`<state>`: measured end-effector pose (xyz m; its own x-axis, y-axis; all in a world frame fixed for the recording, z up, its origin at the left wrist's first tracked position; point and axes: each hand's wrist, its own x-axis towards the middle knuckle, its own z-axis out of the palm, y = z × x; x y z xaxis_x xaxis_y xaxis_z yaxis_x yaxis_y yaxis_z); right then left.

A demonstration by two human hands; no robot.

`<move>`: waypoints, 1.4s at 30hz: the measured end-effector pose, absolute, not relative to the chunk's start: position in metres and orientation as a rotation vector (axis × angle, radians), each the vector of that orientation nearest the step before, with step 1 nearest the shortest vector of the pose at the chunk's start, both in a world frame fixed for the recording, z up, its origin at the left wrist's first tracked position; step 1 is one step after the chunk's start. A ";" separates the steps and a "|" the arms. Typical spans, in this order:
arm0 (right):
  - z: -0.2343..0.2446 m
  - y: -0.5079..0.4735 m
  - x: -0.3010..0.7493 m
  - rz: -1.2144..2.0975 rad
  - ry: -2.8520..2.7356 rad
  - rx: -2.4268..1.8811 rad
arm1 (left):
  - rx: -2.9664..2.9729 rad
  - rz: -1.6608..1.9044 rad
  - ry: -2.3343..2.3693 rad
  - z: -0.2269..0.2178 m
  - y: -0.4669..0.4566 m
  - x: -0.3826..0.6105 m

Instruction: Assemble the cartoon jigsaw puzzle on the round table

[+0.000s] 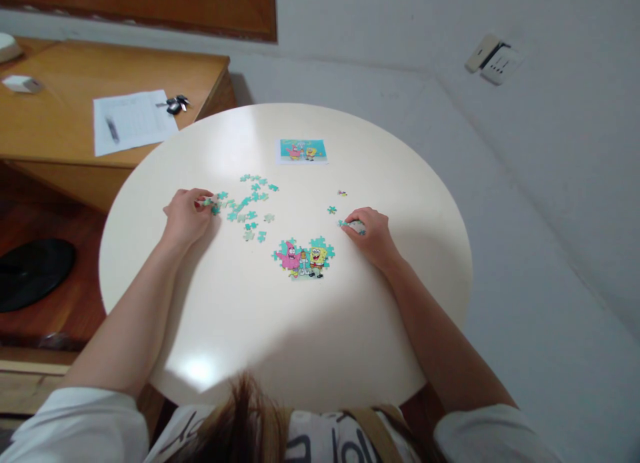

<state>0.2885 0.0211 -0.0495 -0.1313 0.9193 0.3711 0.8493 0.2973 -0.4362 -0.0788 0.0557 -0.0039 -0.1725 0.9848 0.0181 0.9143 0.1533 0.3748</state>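
A partly joined jigsaw with two cartoon figures lies near the middle of the round cream table. Several loose teal pieces are scattered behind it to the left. My left hand rests at the left edge of that scatter, fingers curled and pinching a teal piece. My right hand lies right of the joined part, fingers closed on a small cluster of teal pieces. A small reference picture lies at the far side.
Two stray pieces lie between the right hand and the picture. A wooden desk at the back left holds a paper sheet and keys. A black round object sits on the floor at the left.
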 end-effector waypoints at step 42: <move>-0.054 0.025 0.306 -0.052 -1.765 -1.616 | 1.809 0.601 2.219 -0.023 0.067 -0.091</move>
